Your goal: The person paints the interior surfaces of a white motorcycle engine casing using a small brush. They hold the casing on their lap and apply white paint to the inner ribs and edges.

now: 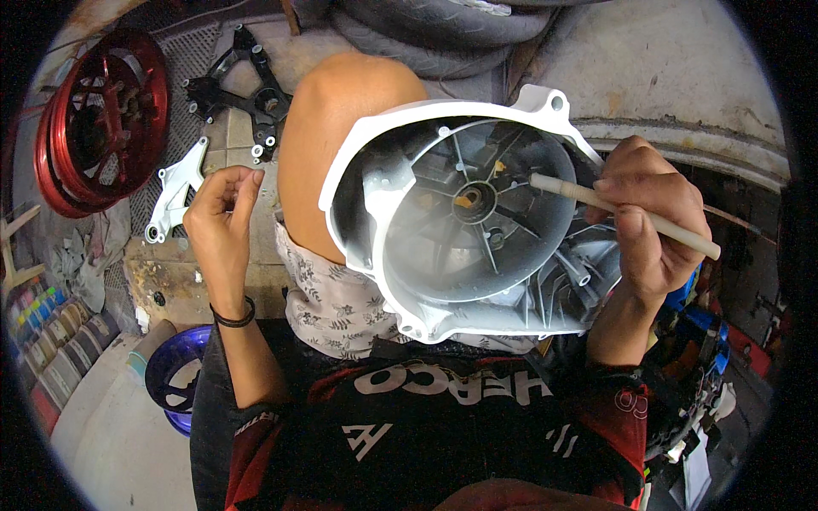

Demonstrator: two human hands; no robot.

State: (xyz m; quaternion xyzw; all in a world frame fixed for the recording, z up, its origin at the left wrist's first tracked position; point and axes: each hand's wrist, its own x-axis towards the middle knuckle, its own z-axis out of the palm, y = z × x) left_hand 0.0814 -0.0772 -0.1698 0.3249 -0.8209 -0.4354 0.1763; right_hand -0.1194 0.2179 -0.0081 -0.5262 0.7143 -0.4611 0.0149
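Across my lap rests a large cast casing with a white-coated rim [348, 153] and a round, ribbed grey bowl. A hub with a hole and ochre patches sits in the bowl's middle. My right hand [652, 217] is closed round a pale, pen-shaped stick [673, 232], whose narrower tip is over the bowl's right side. Away from the casing, to its left, my left hand [220, 213] is raised with fingers curled and thumb against them. Anything inside that grip is hidden. Beside it lies a white-coated bracket [177, 192].
Red wheel rims [111, 128] stand at the far left, near a black bracket [234, 89]. Tyres [426, 47] lie at the back. A blue-purple rim [158, 370] and a row of small bottles [64, 349] are at lower left. Clutter [694, 341] fills the right.
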